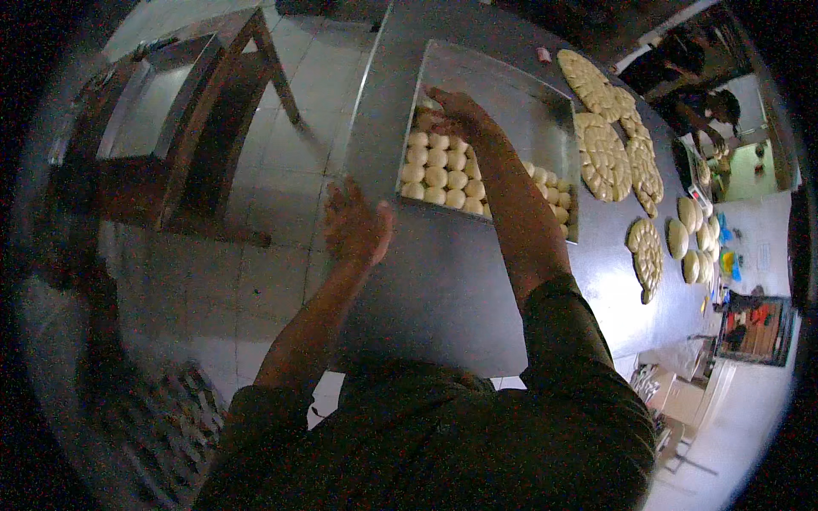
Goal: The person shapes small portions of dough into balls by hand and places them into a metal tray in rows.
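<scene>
My right hand (457, 115) reaches into a large metal tray (503, 81), its fingers curved around a pale dough ball (424, 106) at the left side. The hand partly hides that ball. Rows of round dough balls (436, 176) sit close together in the near part of the tray, and my right forearm crosses above them. Nothing is in my left hand (356, 226); it hovers near the table's left edge, palm inward, fingers apart. The far part of the tray shows bare metal.
On the metal table (426, 281), right of the tray, lie large scored dough rounds (603, 157), a smaller cut dough piece (645, 260) and several smooth dough lumps (692, 230). A scale (700, 200) stands beyond. Left is a wooden stand (200, 128) holding another tray (158, 98). People work at far right.
</scene>
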`<state>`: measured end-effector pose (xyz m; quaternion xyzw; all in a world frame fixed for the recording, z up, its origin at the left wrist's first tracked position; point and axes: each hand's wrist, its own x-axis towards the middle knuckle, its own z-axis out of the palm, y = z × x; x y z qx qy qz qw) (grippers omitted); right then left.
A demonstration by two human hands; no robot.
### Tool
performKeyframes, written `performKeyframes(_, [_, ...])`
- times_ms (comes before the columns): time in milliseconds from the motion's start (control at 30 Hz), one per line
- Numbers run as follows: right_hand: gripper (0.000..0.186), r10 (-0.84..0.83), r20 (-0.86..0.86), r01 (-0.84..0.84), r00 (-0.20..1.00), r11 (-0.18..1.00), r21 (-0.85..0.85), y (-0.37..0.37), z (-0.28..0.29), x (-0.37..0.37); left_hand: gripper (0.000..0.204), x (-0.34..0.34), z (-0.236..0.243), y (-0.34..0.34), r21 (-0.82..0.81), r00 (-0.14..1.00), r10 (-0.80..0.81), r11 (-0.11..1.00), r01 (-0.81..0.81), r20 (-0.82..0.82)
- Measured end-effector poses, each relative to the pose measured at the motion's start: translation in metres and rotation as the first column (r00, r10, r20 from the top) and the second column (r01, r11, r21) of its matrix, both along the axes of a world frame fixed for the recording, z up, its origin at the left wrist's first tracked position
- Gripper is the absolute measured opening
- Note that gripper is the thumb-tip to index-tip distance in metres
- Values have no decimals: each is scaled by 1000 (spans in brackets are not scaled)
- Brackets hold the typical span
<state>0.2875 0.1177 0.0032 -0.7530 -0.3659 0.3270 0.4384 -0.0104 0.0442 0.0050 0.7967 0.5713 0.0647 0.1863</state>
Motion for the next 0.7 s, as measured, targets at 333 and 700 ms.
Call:
performKeyframes(333, [30, -704, 515, 731, 489, 653, 198, -372, 26, 153, 73, 1, -62, 14, 267, 967, -239, 930, 254, -86])
performKeyframes(700, [50, -737, 613, 958, -285, -192, 214, -701, -41, 266, 77, 14, -46, -137, 265, 915, -331, 883, 387, -233])
